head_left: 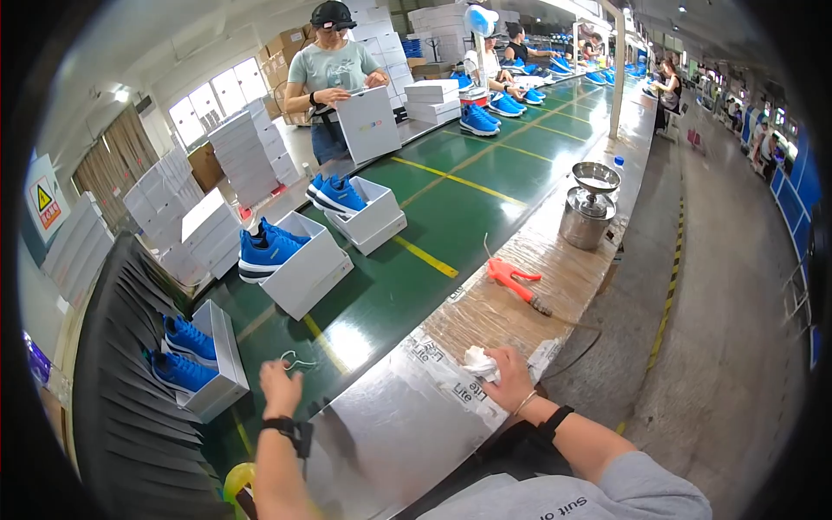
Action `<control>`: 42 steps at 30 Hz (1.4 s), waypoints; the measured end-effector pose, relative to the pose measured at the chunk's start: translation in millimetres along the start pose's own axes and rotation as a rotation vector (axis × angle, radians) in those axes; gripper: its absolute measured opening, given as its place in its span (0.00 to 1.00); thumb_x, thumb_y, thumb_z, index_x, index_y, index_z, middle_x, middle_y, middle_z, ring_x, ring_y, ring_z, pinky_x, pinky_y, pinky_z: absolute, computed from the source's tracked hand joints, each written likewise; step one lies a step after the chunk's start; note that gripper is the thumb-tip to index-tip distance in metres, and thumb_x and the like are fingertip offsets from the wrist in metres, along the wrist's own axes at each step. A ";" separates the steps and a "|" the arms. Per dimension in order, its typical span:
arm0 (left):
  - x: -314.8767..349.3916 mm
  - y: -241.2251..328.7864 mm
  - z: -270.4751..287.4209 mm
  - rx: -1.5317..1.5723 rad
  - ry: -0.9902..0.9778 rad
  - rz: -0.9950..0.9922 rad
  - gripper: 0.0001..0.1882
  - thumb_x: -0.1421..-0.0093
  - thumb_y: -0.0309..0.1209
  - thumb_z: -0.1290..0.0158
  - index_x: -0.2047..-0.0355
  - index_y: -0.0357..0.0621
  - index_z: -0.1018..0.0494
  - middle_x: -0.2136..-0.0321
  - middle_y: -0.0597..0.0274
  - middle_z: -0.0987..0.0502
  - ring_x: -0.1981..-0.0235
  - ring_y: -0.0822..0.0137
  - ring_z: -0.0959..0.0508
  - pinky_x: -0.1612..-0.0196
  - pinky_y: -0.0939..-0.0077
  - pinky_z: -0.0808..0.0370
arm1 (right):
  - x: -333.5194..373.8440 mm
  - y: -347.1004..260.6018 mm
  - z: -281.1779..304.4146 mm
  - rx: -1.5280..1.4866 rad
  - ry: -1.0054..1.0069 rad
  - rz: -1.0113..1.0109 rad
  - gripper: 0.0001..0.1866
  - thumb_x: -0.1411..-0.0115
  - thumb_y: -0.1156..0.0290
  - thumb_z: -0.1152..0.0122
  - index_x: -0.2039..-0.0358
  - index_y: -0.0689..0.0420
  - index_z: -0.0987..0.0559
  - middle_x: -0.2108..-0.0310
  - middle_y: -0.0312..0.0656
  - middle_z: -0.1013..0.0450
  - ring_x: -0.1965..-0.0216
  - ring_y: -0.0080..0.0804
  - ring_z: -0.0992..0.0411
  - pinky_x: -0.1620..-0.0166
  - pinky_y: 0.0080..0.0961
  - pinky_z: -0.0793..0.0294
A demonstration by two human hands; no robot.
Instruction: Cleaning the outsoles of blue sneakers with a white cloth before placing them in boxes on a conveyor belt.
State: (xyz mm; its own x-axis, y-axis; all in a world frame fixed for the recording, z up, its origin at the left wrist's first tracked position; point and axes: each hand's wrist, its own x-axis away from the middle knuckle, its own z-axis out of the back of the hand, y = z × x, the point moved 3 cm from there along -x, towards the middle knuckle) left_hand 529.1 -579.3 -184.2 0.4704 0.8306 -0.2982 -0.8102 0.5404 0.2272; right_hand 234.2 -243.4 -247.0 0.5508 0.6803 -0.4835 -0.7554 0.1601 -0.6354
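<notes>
Over the green conveyor belt, my left hand [282, 390] is closed, with a thin, curled white string [299, 360] at its fingertips. My right hand [511, 380] rests on the bench edge, its fingers wrapped round a crumpled white cloth or tissue [479, 364]. To the left of my left hand, an open white shoebox [227, 368] holds a pair of blue sneakers [184, 357]. Farther along the belt stand a second open shoebox [308, 276] and a third [373, 221], each with blue sneakers in or on it.
A red air blow gun [513, 279] with a hose lies on the film-covered bench [459, 325]. Behind it is a metal dispenser can [589, 217]. Across the belt, a person [338, 78] holds a white box lid [368, 126]. Black strip curtain [130, 373] hangs at left.
</notes>
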 end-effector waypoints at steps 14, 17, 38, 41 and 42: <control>97.3 14.6 -61.8 0.000 0.123 0.248 0.19 0.41 0.43 0.55 0.60 0.41 0.25 0.53 0.46 0.29 0.49 0.51 0.32 0.47 0.58 0.40 | -7.0 -11.3 -7.5 0.000 -0.019 0.040 0.28 0.61 0.77 0.40 0.55 0.60 0.33 0.62 0.50 0.36 0.58 0.51 0.37 0.54 0.39 0.37; 99.9 12.8 -65.7 0.077 0.122 0.231 0.20 0.41 0.43 0.55 0.60 0.40 0.25 0.54 0.46 0.28 0.49 0.52 0.32 0.46 0.59 0.42 | -4.7 -8.7 -13.3 0.012 -0.027 0.057 0.28 0.61 0.78 0.41 0.55 0.60 0.33 0.62 0.51 0.36 0.58 0.51 0.37 0.54 0.39 0.37; -121.7 -26.8 72.3 0.190 0.230 -0.242 0.17 0.54 0.29 0.42 0.64 0.35 0.30 0.63 0.47 0.29 0.57 0.48 0.30 0.53 0.60 0.34 | -24.0 11.1 -10.5 0.119 -0.139 -0.018 0.28 0.58 0.70 0.36 0.54 0.56 0.32 0.60 0.50 0.35 0.59 0.48 0.35 0.55 0.36 0.35; -199.3 -14.1 94.8 -0.089 0.255 -0.322 0.20 0.55 0.29 0.41 0.61 0.36 0.31 0.61 0.47 0.31 0.55 0.47 0.32 0.51 0.59 0.35 | -22.2 10.2 -10.9 0.175 -0.125 -0.061 0.29 0.58 0.69 0.36 0.53 0.55 0.32 0.61 0.49 0.34 0.59 0.49 0.34 0.56 0.37 0.35; -223.8 -14.9 96.0 -0.157 0.265 -0.314 0.21 0.56 0.28 0.41 0.60 0.36 0.31 0.60 0.45 0.30 0.55 0.47 0.32 0.51 0.59 0.35 | -25.2 7.0 -8.8 0.188 -0.136 -0.063 0.29 0.58 0.69 0.36 0.53 0.55 0.33 0.61 0.49 0.34 0.59 0.48 0.34 0.56 0.38 0.35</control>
State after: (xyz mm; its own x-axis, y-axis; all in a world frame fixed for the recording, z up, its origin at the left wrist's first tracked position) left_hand 469.5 -760.3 -31.8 0.6135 0.5548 -0.5620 -0.6950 0.7173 -0.0506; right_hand 218.1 -265.7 -244.5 0.5559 0.7529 -0.3524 -0.7808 0.3274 -0.5322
